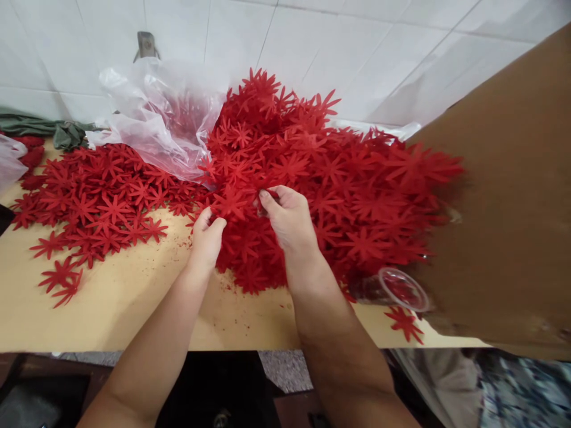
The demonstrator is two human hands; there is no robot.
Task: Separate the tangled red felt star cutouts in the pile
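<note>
Red fabric-like flower cutouts with long narrow petals lie in a big heap [357, 196] in front of me. At the near left side of this heap, both hands are at one red flower cutout [232, 202]. My left hand [207, 239] pinches its left edge between thumb and fingers. On the other side, my right hand [289, 219] is closed with thumb against forefinger on a red petal; the exact grip is partly hidden by the fingers. A lower, looser pile [102, 196] of the same cutouts spreads to the left.
Behind the piles a crumpled clear plastic bag [165, 125] leans near the tiled wall [321, 47]. A clear plastic cup [404, 289] lies on its side by a brown cardboard panel [504, 208]. Red crumbs dot the yellowish table [147, 309]. Dark green cloth [66, 134] sits far left.
</note>
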